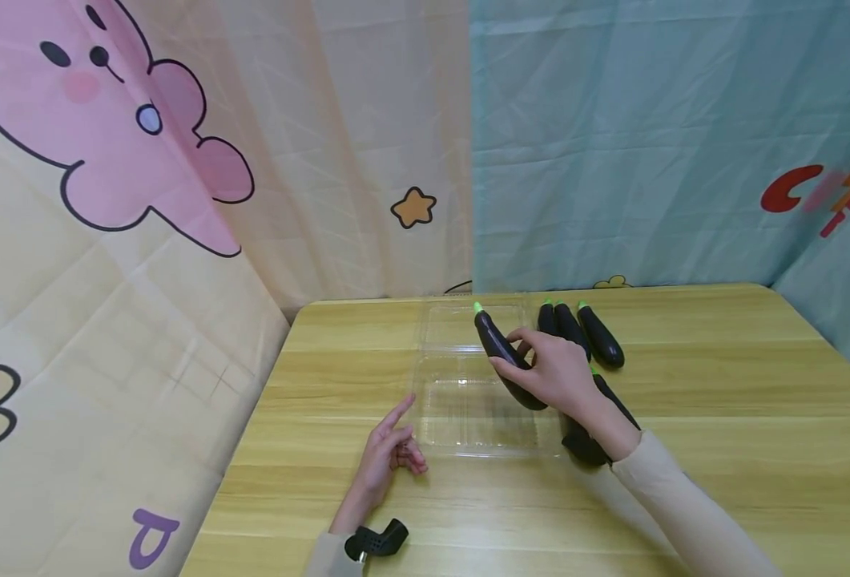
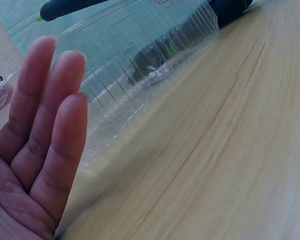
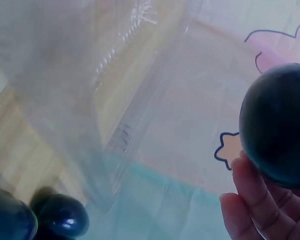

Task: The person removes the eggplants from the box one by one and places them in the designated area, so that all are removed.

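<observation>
My right hand (image 1: 550, 373) pinches a dark purple eggplant (image 1: 495, 340) with a bright green stem end, holding it tilted above a clear plastic clamshell box (image 1: 442, 417). The same eggplant (image 3: 277, 125) shows its rounded end in the right wrist view. The box lies open on the table, its lid (image 1: 442, 324) folded back towards the curtain. At the box's left edge is my left hand (image 1: 388, 453), its index finger stretched out along the rim. The left wrist view shows several loosely extended fingers (image 2: 62, 145) beside the clear wall, holding nothing.
Several more eggplants lie right of the box: one (image 1: 601, 336) at the back, others beside it, and one (image 1: 583, 445) partly hidden under my right forearm. The wooden table (image 1: 324, 385) meets a printed curtain (image 1: 367, 160) at its back edge.
</observation>
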A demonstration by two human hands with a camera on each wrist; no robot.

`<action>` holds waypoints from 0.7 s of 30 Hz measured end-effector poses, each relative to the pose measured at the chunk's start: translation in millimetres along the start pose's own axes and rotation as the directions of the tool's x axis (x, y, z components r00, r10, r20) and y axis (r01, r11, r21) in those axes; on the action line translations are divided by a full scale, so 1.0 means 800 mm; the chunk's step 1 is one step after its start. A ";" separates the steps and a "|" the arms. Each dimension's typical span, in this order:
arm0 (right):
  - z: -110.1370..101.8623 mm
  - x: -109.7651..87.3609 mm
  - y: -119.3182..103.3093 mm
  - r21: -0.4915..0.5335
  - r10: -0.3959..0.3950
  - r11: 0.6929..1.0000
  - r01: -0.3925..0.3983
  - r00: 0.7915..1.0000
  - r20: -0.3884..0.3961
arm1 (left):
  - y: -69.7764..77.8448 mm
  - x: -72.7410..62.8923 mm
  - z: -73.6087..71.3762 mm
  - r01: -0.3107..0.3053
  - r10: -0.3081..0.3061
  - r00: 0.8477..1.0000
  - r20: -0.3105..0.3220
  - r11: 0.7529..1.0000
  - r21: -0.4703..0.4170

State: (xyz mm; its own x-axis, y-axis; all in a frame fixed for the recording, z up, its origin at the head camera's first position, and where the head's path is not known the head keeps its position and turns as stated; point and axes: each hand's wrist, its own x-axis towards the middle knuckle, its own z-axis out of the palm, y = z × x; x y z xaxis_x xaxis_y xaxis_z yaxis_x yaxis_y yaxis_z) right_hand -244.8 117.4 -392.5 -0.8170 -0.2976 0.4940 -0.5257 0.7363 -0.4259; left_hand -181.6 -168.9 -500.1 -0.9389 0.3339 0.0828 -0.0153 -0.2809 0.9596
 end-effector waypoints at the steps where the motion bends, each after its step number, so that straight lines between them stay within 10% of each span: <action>1: -0.001 -0.002 0.002 0.007 0.010 1.000 -0.010 1.000 -0.011 | 0.000 0.000 0.000 -0.001 0.001 1.000 0.000 1.000 -0.002; 21: -0.040 -0.041 0.037 0.027 0.189 0.982 -0.187 0.967 -0.170 | -0.002 0.001 -0.002 -0.008 0.008 1.000 0.008 1.000 -0.006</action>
State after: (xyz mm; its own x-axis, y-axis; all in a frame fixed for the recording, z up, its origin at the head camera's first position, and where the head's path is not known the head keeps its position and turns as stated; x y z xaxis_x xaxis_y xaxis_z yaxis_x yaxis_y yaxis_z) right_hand -226.3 168.6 -396.8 -0.8490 -0.0457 0.5264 -0.3703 0.7621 -0.5311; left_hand -182.9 -169.3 -501.7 -0.9363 0.3388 0.0922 -0.0104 -0.2892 0.9572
